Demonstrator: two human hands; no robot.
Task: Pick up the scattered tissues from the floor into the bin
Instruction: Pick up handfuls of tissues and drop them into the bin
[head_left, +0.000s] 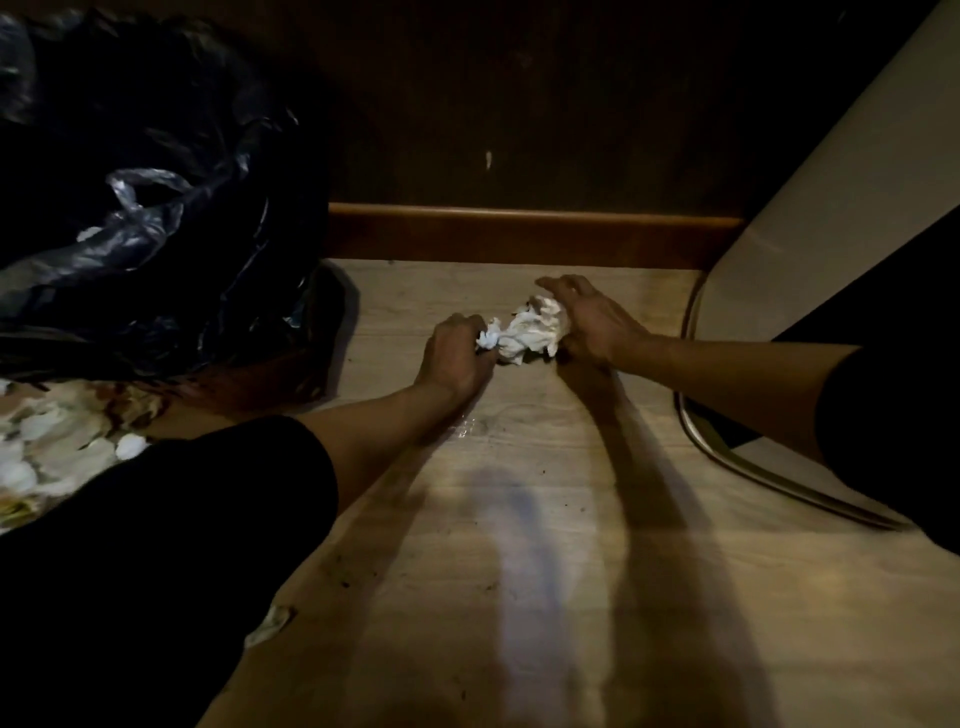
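Note:
A crumpled white bunch of tissues (535, 332) lies on the light wooden floor (519, 519) near the skirting board. My left hand (454, 356) pinches the bunch's small left end between its fingers. My right hand (592, 322) cups the larger right part from behind, fingers curled over it. The bin (130, 208), lined with a black plastic bag, stands at the upper left, well to the left of both hands. A small scrap of tissue (270, 621) lies on the floor beside my dark-clothed left leg.
A brown skirting board (519, 228) and dark wall close off the far side. A pale panel with a metal-edged foot (753, 467) stands at the right. A floral-patterned surface (52, 447) shows at the left edge below the bin.

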